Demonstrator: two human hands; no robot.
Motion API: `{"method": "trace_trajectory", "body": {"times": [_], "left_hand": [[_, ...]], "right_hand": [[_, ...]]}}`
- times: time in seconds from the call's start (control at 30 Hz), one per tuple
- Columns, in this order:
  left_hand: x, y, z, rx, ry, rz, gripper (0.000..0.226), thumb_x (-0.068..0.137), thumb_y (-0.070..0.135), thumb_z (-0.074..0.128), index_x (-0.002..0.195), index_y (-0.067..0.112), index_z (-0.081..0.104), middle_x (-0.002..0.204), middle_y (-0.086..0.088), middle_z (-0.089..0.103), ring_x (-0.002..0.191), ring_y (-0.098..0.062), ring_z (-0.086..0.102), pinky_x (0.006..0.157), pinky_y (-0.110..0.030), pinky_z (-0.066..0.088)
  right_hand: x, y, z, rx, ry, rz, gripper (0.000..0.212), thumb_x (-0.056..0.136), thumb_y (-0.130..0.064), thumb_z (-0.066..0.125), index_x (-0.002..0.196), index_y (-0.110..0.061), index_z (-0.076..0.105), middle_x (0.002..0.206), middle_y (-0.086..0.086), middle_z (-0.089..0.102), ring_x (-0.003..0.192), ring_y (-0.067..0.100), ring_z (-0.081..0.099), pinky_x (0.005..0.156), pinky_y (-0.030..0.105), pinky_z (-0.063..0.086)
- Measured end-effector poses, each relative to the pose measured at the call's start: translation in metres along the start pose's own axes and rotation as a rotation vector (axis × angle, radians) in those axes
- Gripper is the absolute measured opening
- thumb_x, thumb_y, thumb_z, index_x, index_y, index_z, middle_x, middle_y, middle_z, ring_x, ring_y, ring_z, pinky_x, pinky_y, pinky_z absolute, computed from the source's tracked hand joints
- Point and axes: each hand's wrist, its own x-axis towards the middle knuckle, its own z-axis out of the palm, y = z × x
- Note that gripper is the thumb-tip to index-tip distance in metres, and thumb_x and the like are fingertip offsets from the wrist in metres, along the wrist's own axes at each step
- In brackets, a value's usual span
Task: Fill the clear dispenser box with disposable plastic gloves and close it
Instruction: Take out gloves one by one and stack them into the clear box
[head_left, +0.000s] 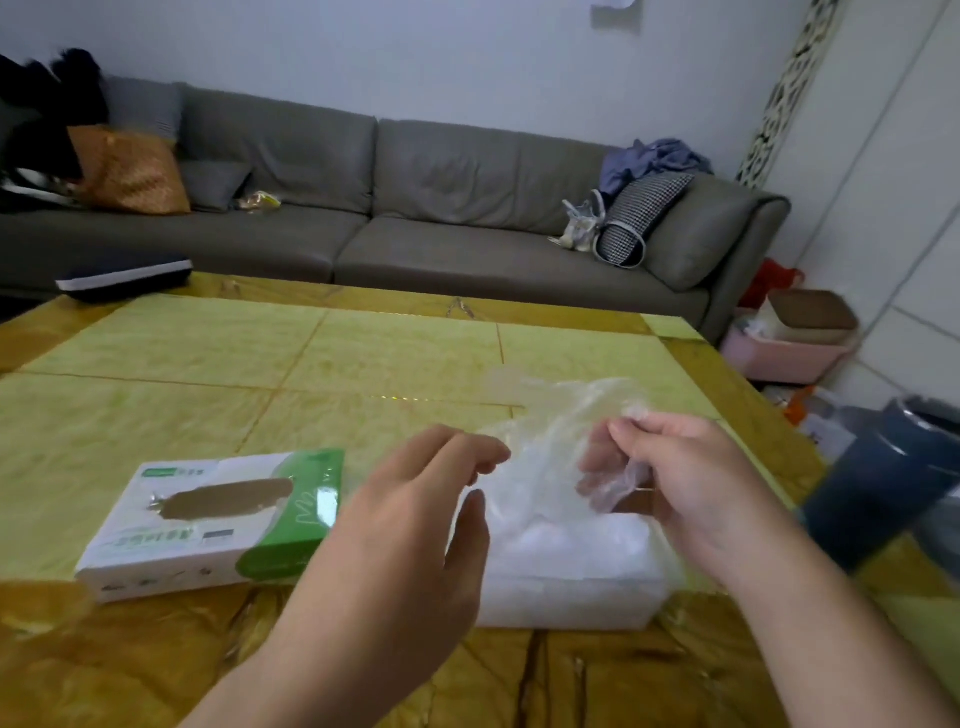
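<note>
Left hand (410, 525) hovers relaxed, holding nothing, while right hand (691, 483) pinches crinkly translucent gloves (561, 431) above frosted rectangular dispenser box (571, 582).

On the table (208, 364), a carton (208, 525) lies at the left and the dispenser box (571, 582) just to its right, near the front edge. The left hand (410, 525) hovers between them, at the box's left end. The right hand (691, 483) is above the box's right side, pinching a glove (561, 415) that hangs over the box. A sofa (415, 218) runs behind the table. A bin (893, 483) stands right of the table, with a basket (789, 353) behind it.
</note>
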Motion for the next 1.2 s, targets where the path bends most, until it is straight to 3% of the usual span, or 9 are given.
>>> {"method": "trace_trajectory", "body": {"times": [0.13, 0.3, 0.5, 0.67, 0.73, 0.83, 0.93, 1.07, 1.2], "left_hand": [[0.024, 0.013, 0.027, 0.077, -0.133, 0.048, 0.034, 0.104, 0.016, 0.050, 0.134, 0.030, 0.059, 0.123, 0.019, 0.057, 0.112, -0.003, 0.053, 0.086, -0.022, 0.052], [0.048, 0.008, 0.069, 0.268, -0.451, -0.073, 0.053, 0.090, -0.005, 0.045, 0.132, 0.025, 0.053, 0.124, 0.007, 0.055, 0.108, -0.015, 0.058, 0.081, -0.038, 0.058], [0.055, -0.001, 0.079, 0.331, -0.659, -0.085, 0.043, 0.101, 0.041, 0.059, 0.142, 0.036, 0.047, 0.126, 0.013, 0.054, 0.114, -0.013, 0.059, 0.091, -0.036, 0.055], [0.061, -0.002, 0.081, 0.372, -0.731, -0.071, 0.058, 0.095, 0.056, 0.063, 0.146, 0.040, 0.043, 0.129, 0.016, 0.052, 0.115, -0.012, 0.059, 0.080, -0.030, 0.049], [0.061, -0.001, 0.082, 0.392, -0.746, -0.052, 0.059, 0.093, 0.058, 0.065, 0.146, 0.040, 0.043, 0.127, 0.015, 0.051, 0.113, -0.013, 0.059, 0.077, -0.030, 0.047], [0.061, -0.001, 0.082, 0.392, -0.741, -0.040, 0.055, 0.092, 0.058, 0.065, 0.140, 0.038, 0.049, 0.121, 0.013, 0.052, 0.110, -0.013, 0.057, 0.075, -0.029, 0.044], [0.058, -0.006, 0.079, 0.307, -0.739, -0.084, 0.055, 0.093, 0.053, 0.066, 0.144, 0.042, 0.046, 0.125, 0.015, 0.053, 0.114, -0.010, 0.056, 0.083, -0.029, 0.048], [0.054, -0.006, 0.064, 0.235, -0.723, -0.107, 0.062, 0.093, 0.041, 0.072, 0.146, 0.048, 0.042, 0.133, 0.019, 0.052, 0.116, -0.007, 0.055, 0.096, -0.030, 0.051], [0.057, 0.011, 0.058, 0.487, -0.720, -0.025, 0.052, 0.093, 0.027, 0.073, 0.138, 0.032, 0.048, 0.126, 0.010, 0.049, 0.115, -0.014, 0.055, 0.076, -0.028, 0.044]], "right_hand": [[0.012, 0.010, -0.020, -0.023, -0.090, 0.117, 0.022, 0.106, 0.004, 0.049, 0.105, 0.010, 0.070, 0.085, 0.022, 0.078, 0.071, 0.031, 0.078, 0.054, 0.032, 0.059], [0.018, 0.025, -0.029, -0.410, -0.091, 0.077, 0.029, 0.097, 0.017, 0.048, 0.094, 0.001, 0.072, 0.081, 0.015, 0.079, 0.072, 0.026, 0.079, 0.059, 0.035, 0.062], [0.018, 0.027, -0.034, -0.776, 0.032, -0.030, 0.020, 0.094, 0.004, 0.061, 0.092, -0.014, 0.069, 0.089, 0.007, 0.075, 0.065, 0.020, 0.077, 0.066, 0.045, 0.066], [0.003, 0.012, -0.025, -1.145, 0.180, -0.317, 0.039, 0.088, 0.005, 0.066, 0.117, -0.021, 0.066, 0.113, -0.006, 0.061, 0.100, 0.016, 0.063, 0.088, 0.034, 0.061], [-0.007, 0.001, -0.012, -1.030, 0.070, -0.482, 0.034, 0.095, 0.002, 0.059, 0.116, -0.024, 0.066, 0.115, -0.012, 0.060, 0.104, 0.006, 0.058, 0.095, 0.026, 0.056], [-0.013, 0.002, 0.003, -0.980, -0.143, -0.401, 0.029, 0.097, -0.004, 0.051, 0.098, -0.022, 0.073, 0.097, -0.008, 0.067, 0.078, 0.006, 0.063, 0.073, 0.030, 0.061], [-0.004, 0.022, 0.001, -1.192, -0.266, -0.183, 0.025, 0.092, -0.015, 0.059, 0.114, -0.022, 0.070, 0.114, -0.003, 0.067, 0.090, 0.019, 0.069, 0.078, 0.040, 0.063], [0.003, 0.033, 0.000, -1.280, -0.361, -0.079, 0.059, 0.089, -0.035, 0.068, 0.146, -0.040, 0.050, 0.144, -0.013, 0.051, 0.120, 0.018, 0.061, 0.094, 0.039, 0.057], [0.009, 0.027, 0.012, -1.401, -0.459, -0.020, 0.074, 0.091, -0.035, 0.063, 0.154, -0.053, 0.029, 0.155, -0.010, 0.038, 0.109, 0.021, 0.066, 0.085, 0.040, 0.060]]}}
